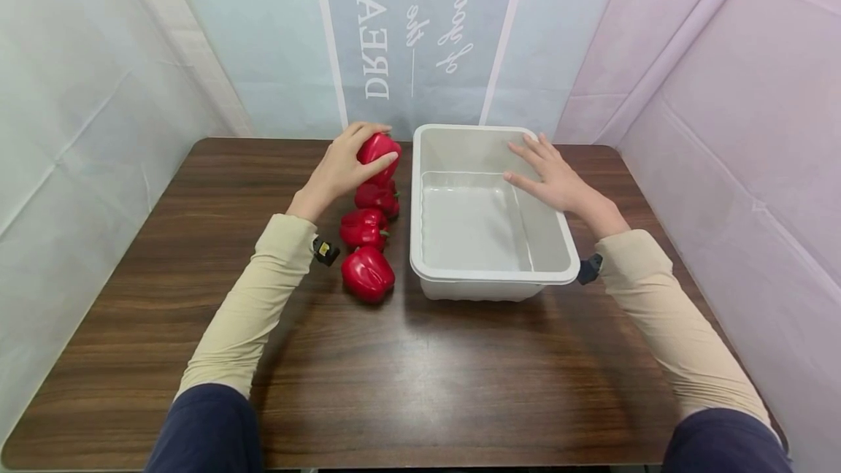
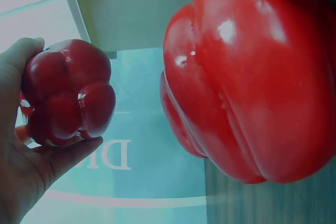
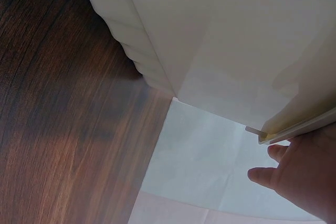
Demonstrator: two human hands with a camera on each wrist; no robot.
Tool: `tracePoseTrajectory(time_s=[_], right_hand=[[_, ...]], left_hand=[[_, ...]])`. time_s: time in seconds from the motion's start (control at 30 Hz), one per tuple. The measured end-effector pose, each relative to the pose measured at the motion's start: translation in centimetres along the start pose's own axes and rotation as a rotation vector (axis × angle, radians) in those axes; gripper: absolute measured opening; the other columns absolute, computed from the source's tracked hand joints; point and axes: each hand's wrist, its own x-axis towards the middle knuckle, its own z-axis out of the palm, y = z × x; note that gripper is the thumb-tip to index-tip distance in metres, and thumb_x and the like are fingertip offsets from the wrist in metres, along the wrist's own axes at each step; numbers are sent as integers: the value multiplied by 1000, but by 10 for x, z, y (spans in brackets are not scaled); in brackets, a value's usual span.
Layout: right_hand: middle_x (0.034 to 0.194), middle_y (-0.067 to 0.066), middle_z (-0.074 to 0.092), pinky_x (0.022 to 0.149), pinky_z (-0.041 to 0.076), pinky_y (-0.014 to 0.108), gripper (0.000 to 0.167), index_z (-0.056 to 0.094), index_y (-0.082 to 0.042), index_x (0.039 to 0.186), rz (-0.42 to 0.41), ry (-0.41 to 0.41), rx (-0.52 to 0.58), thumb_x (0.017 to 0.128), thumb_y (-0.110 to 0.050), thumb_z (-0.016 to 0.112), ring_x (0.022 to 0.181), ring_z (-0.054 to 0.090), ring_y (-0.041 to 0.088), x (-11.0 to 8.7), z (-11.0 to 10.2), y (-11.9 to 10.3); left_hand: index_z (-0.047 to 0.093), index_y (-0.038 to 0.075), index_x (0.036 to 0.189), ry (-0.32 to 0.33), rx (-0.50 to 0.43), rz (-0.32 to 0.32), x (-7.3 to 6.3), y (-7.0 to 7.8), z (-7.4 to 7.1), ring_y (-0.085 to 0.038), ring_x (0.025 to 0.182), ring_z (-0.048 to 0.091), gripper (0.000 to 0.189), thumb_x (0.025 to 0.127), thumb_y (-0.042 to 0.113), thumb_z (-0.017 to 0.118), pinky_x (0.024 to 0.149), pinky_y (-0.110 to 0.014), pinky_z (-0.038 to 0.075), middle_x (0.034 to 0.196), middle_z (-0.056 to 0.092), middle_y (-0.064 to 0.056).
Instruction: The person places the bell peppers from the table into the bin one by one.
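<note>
My left hand point(image 1: 344, 159) grips a red bell pepper point(image 1: 379, 155) between thumb and fingers at the far end of a row of peppers. The left wrist view shows this held pepper point(image 2: 71, 93) from its lobed bottom, raised off the table. Closer to that camera looms another red pepper point(image 2: 247, 77) with a green stem. Over the right rim of a white plastic bin point(image 1: 469, 221) lies my right hand point(image 1: 548, 174), fingers spread and fairly straight. From the right wrist, the hand point(image 3: 304, 174) shows at the bin's rim, partly cut off by the frame.
Three more red peppers line up left of the bin, the nearest pepper point(image 1: 368, 274) toward me. All stand on a dark wooden table point(image 1: 420, 385). A printed cloth point(image 1: 420, 42) hangs behind, with pale fabric walls point(image 1: 755, 166) on both sides.
</note>
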Motion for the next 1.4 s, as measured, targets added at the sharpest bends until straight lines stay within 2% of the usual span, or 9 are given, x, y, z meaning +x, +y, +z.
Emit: tracePoseTrajectory(time_s=[0.53,0.9,1.4], right_hand=[[156,11,-1,110,-6,57,70,19,-21,149,-3,1,2,92,-54,42,141,-17,25,0,0,0],[156,10,-1,111,-6,56,70,18,-21,149,3,-2,-3,92,-54,41,141,-17,25,0,0,0],[156,11,-1,110,-6,58,70,19,-20,149,-2,0,2,92,-54,42,141,-17,25,1,0,-1]], left_hand=[[52,23,128,-15,-18,0,4,4,0,-19,109,50,51,82,43,64,81,-36,53,126,49,-2],[54,21,127,25,-30,37,6,4,0,-17,110,50,51,82,41,66,82,-34,52,125,50,-2],[55,20,124,49,-38,36,9,12,-1,-17,109,50,48,82,40,66,82,-34,51,123,52,-1]])
